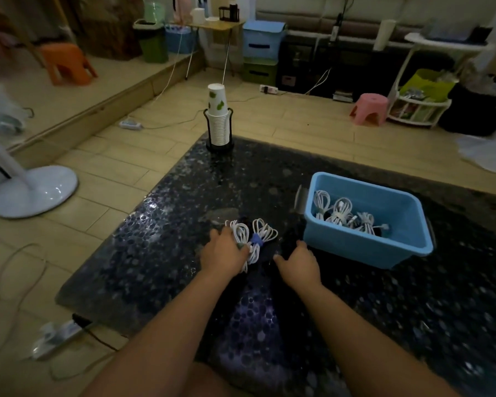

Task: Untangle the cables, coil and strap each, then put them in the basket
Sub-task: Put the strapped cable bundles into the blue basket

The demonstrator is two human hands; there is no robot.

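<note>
Two coiled white cables (252, 237) lie on the dark speckled table (184, 224) in front of me, the right one bound by a blue strap (256, 239). My left hand (225, 253) rests on the left coil, fingers curled over it. My right hand (297, 263) lies flat on the table to the right of the coils, fingers apart, holding nothing. The light blue basket (364, 245) stands to the right of my right hand. Several strapped white cable coils (344, 214) lie inside it.
A stack of paper cups in a black wire holder (218, 121) stands at the table's far left corner. On the floor are a white fan base (33, 190), a power strip (59, 335), loose cords, a pink stool (370, 108) and an orange stool (65, 63).
</note>
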